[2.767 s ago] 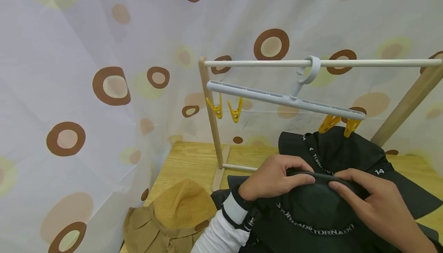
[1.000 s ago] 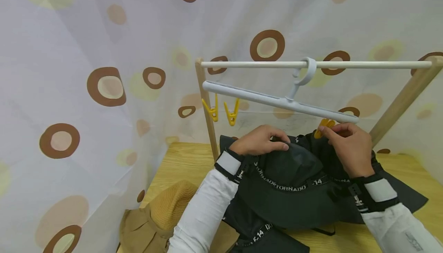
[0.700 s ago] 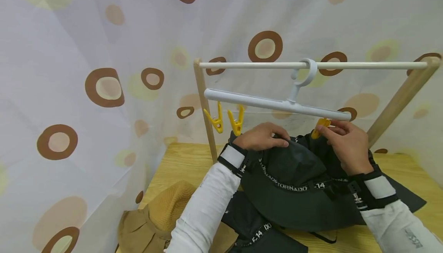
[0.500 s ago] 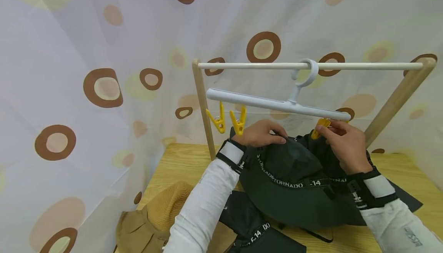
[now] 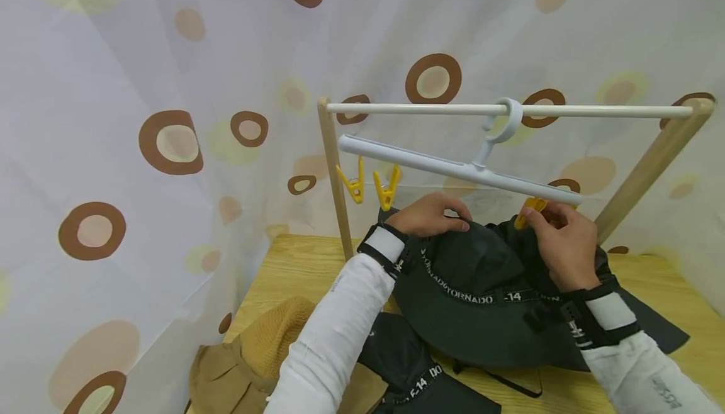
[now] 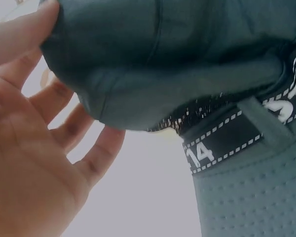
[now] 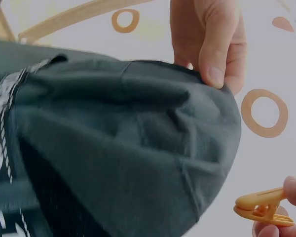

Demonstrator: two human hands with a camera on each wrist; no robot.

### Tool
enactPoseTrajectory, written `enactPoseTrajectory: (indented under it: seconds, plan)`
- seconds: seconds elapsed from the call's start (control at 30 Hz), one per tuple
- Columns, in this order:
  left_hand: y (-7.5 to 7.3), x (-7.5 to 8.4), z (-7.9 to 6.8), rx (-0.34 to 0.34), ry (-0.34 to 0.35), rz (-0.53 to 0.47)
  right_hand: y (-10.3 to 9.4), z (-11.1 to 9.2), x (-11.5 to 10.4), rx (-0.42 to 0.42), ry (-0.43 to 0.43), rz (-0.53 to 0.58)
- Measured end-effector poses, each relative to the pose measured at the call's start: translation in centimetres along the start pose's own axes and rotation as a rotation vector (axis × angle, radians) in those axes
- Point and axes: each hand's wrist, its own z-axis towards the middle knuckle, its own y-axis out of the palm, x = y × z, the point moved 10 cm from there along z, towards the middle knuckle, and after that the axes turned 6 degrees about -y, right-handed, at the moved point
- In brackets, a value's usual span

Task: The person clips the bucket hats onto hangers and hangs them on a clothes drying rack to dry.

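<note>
My left hand (image 5: pixel 430 216) pinches the crown of a dark bucket hat (image 5: pixel 470 332) with a lettered band, raised below the hanger. In the left wrist view the hat's crown (image 6: pixel 158 54) hangs from that thumb and fingers. My right hand (image 5: pixel 569 247) pinches a yellow clothespin (image 5: pixel 525 216) under the right part of the white hanger (image 5: pixel 419 161). Seen from the right wrist, the clothespin (image 7: pixel 259 205) stands apart from the crown, its tips close together. Behind the right hand, the brim of another dark hat (image 5: pixel 651 319) shows; its top is hidden.
The hanger hooks over a white rail (image 5: pixel 419 109) between wooden posts (image 5: pixel 657 165). Two yellow clothespins (image 5: pixel 387 189) dangle at its left end. On the wooden table (image 5: pixel 300 263) lie a straw hat (image 5: pixel 280 332), a tan hat (image 5: pixel 221 382) and another black hat (image 5: pixel 447 395).
My right hand has left the hat's crown and taken hold of a clothespin. The left hand has lifted the hat up towards the hanger. Lately, the hanger's left end has risen slightly.
</note>
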Motion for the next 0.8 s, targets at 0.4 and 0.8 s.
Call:
enactPoseTrajectory:
  seconds: [0.4,0.8]
  plan:
    - [0.2,1.4,1.1,-0.005,0.184,0.018,-0.2,-0.5,0.3,0.082,0.031,0.061]
    - [1.9,3.1,2.4,-0.037,0.188,0.119,0.0,-1.3,-1.0,0.141,-0.057,0.083]
